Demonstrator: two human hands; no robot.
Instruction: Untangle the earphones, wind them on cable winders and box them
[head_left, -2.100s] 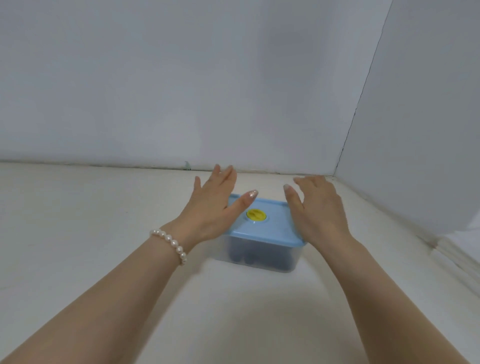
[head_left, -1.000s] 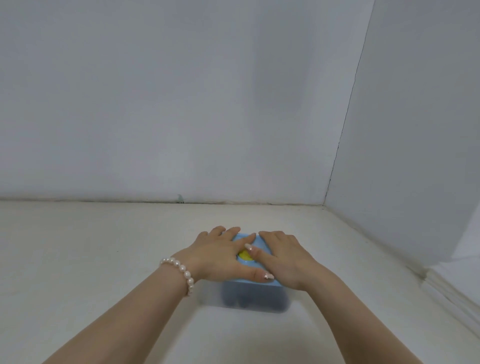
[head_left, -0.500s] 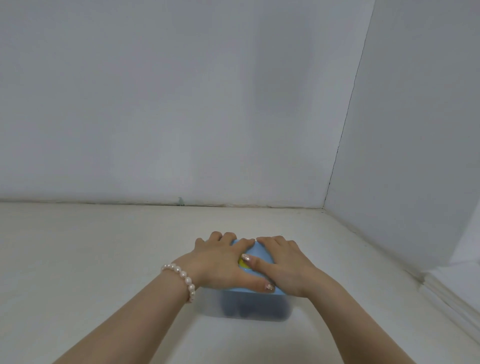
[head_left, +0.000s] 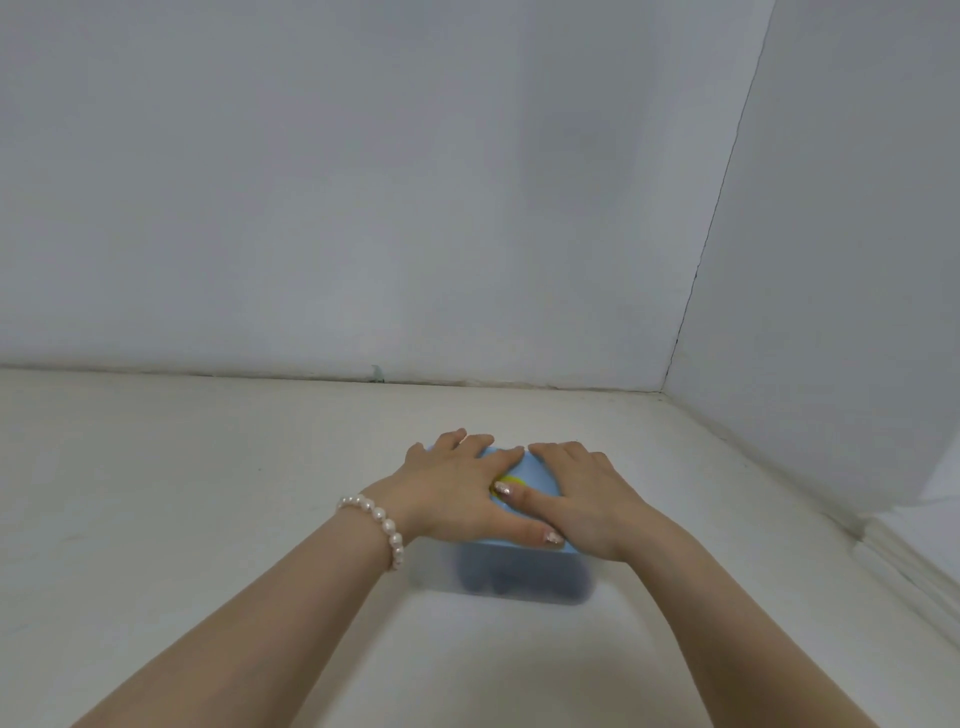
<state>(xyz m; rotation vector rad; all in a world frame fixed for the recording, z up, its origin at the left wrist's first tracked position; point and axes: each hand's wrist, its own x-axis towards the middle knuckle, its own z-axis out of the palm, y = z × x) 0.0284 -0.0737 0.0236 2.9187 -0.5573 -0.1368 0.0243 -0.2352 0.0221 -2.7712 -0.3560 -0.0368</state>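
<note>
**Q:** What carries the box, and where on it does the box stand?

**A:** My off-white worktop (head_left: 208, 519) carries it. The translucent rectangular plastic box (head_left: 519, 577) stands toward the far right corner of the worktop, where the grey back wall (head_left: 363, 208) meets the grey side wall (head_left: 831, 260), yet apart from both walls.

**Q:** What closes the box?

**A:** A flat light-blue plastic lid (head_left: 535, 470) lies on top. A round yellow button (head_left: 511, 480) sits at the middle of the lid, mostly hidden under my fingers.

**Q:** How do the hands lie?

**A:** My left hand (head_left: 457, 493) lies flat on the left half of the lid, fingers straight and reaching to its far edge, thumb stretched along the near edge. My right hand (head_left: 582, 499) lies flat on the right half, its thumb pointing left across the yellow button. Both hands are spread, palms down, pressing on the lid and gripping nothing. The two hands touch near the middle of the lid.

**Q:** What shows through the box wall?

**A:** Dark rounded shapes (head_left: 498, 579) are inside, blurred; I cannot tell what they are.

**Q:** Anything on the wrists?

**A:** A white pearl-bead bracelet (head_left: 376, 525) circles my left wrist.
</note>
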